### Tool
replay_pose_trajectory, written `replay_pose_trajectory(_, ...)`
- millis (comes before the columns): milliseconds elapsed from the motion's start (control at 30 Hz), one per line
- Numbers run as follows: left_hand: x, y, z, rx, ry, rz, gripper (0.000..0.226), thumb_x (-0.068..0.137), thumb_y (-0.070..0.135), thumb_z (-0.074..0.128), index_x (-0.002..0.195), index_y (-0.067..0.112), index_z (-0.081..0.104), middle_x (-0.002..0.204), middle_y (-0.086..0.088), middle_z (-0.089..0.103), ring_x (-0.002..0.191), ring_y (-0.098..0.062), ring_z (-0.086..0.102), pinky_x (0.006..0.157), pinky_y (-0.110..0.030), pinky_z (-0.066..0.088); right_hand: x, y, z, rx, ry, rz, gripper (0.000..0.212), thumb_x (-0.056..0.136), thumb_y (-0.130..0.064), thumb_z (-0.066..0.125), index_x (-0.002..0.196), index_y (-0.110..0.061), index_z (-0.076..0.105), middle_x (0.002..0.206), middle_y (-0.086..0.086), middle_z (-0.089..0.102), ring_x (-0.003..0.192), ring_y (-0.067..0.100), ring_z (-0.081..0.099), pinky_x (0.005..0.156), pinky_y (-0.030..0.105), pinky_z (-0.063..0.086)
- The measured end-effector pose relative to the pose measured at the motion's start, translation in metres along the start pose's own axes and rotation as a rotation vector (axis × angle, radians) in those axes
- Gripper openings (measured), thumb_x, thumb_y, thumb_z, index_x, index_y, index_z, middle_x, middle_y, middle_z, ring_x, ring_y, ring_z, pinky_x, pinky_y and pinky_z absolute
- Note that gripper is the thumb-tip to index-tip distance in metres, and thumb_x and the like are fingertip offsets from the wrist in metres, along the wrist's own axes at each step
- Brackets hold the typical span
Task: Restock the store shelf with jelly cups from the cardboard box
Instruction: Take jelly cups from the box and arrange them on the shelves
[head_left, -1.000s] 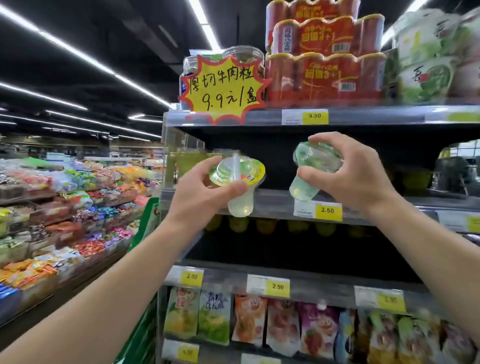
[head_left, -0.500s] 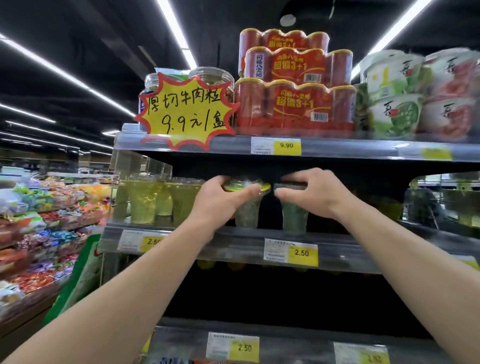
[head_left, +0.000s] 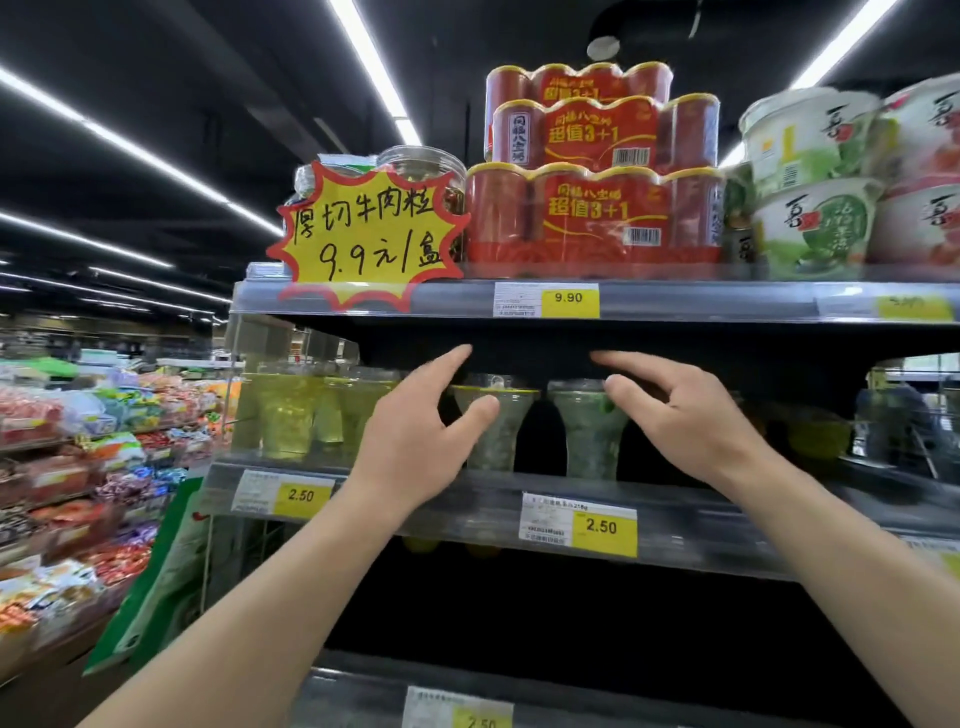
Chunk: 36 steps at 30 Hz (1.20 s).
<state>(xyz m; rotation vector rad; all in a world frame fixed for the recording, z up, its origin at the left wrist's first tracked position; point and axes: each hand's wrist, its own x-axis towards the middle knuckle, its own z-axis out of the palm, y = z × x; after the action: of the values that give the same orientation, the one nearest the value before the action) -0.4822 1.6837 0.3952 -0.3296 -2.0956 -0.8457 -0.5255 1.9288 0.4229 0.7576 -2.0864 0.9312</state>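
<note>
two clear jelly cups stand upright side by side on the middle shelf (head_left: 467, 512), the left jelly cup (head_left: 492, 428) yellow-rimmed, the right jelly cup (head_left: 589, 431) beside it. the left hand (head_left: 415, 441) and right hand (head_left: 691, 415) hover just in front with fingers spread and relaxed, gripping nothing. red can packs (head_left: 597, 208) sit on the shelf above.
</note>
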Motion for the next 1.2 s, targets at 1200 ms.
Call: replay_pose_trajectory(1200, 0.066, -0.024, 0.046, 0.114, 0.011, 0.012, 0.028, 0.092, 0.015, 0.067, 0.118, 0.024, 0.073, 0.12, 0.0, 0.071, 0.114, -0.018, 0.063, 0.085, -0.006, 0.033, 0.034, 0.027, 0.025, -0.221, -0.097, 0.029, 0.032, 0.097, -0.026, 0.06, 0.129, -0.026, 0.065, 0.128, -0.006, 0.066, 0.124, 0.014, 0.057, 0.099, 0.016, 0.039)
